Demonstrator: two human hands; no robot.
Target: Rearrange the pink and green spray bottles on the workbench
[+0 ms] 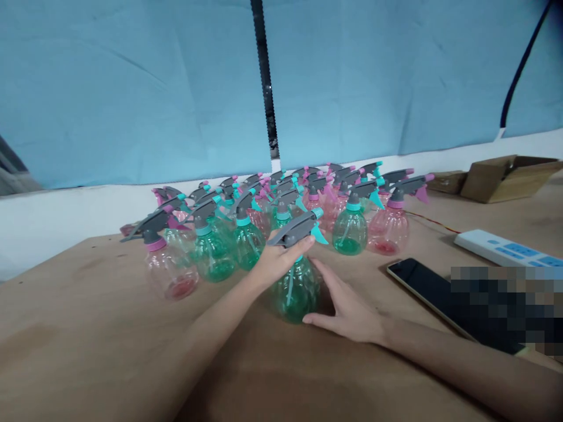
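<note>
A green spray bottle [295, 293] with a grey trigger head and a turquoise collar stands upright on the wooden table in front of me. My left hand [279, 258] is closed around its neck, just under the spray head, with the thumb towards the nozzle. At the bottle's right side, my right hand [347, 308] is open, thumb and fingers spread along the lower body. The thumb tip appears to touch the bottle near its base; some fingers are hidden. Close by on the left are another green spray bottle [214, 256] and a pink spray bottle [169, 272].
Several more pink and green spray bottles stand in rows behind, including a green one [349, 233] and a pink one [389, 228]. To the right lie a black phone [433, 299], a white power strip [505, 246] and an open cardboard box [497, 181]. Blue sheeting [176, 88] covers the wall.
</note>
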